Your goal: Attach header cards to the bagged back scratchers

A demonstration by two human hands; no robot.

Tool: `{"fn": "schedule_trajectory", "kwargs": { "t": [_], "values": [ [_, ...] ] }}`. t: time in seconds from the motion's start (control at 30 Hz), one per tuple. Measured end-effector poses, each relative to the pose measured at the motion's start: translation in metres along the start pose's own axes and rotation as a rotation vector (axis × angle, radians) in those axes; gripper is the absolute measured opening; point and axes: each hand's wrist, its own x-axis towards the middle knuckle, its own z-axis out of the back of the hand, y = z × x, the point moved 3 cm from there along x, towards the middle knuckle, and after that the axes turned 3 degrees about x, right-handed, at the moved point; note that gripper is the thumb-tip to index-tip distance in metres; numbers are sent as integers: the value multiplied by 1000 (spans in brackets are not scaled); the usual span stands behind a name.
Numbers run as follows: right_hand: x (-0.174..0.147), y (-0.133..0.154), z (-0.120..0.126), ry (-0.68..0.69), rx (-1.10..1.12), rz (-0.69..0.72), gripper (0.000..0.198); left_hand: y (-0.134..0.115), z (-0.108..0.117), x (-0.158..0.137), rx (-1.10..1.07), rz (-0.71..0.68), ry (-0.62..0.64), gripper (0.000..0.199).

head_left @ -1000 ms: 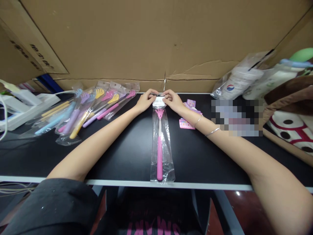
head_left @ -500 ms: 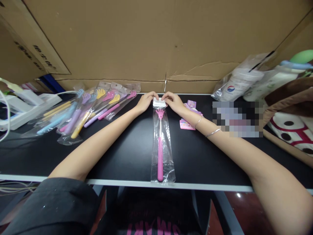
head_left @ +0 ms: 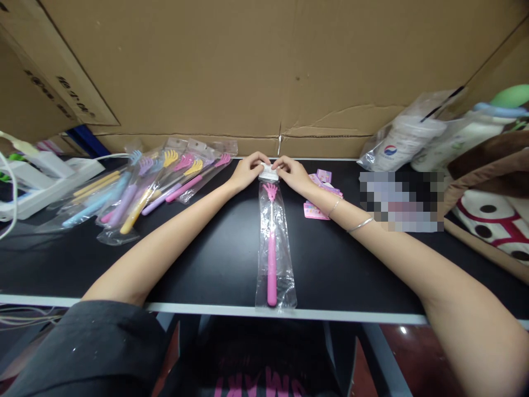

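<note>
Now your left hand [head_left: 250, 169] and right hand [head_left: 290, 171] have fingertips over the white flap [head_left: 269, 173], mid-frame, nearly closed, pinching its corners; a second ago they gripped farther back, so the work seems centred there. Below, the smooth pink back scratcher [head_left: 271, 270] lies in crinkled, glossy clear film [head_left: 285, 275].

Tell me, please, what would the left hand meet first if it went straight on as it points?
Past the bag's white top it touches, the left hand would probably meet the right hand first; exact depth is unclear.
</note>
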Motion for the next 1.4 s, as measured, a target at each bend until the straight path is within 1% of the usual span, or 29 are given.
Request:
{"fn": "schedule_trajectory", "kwargs": {
  "t": [0.07,0.17,0.3,0.37,0.43,0.57,0.67,0.73,0.8,0.93,1.13,1.27,1.4],
  "values": [
    [0,-1,1,-17,-10,-1,12,0,1,-1,-10,7,-30,15],
    [-1,-4,1,-28,12,-15,13,0,2,-2,-41,37,-47,24],
    [-1,-6,1,-29,-4,-2,14,-1,1,-2,-66,59,19,30],
    [-1,-7,2,-20,-31,7,16,-2,0,-1,-43,24,56,30],
    [0,-8,2,-10,-59,18,18,-3,-1,0,15,-41,75,27],
    [2,-10,2,-4,-82,48,17,-3,-4,2,154,-152,78,26],
    [2,-10,3,-36,-64,32,11,2,-6,2,121,-143,109,33],
    [2,-9,3,-42,-49,13,7,3,-6,1,113,-116,118,33],
    [1,-6,4,-50,-43,13,9,2,-4,0,137,-118,105,29],
    [1,-4,6,-101,-25,-2,22,-3,-1,-1,211,-174,78,27],
    [1,-9,5,-80,4,-31,12,-4,-2,0,257,-145,64,21],
    [2,-12,3,-68,10,-73,12,-3,0,-1,245,-104,11,17],
    [4,-15,2,-36,25,-78,13,1,1,-1,253,-53,-18,18]
  ]
}}
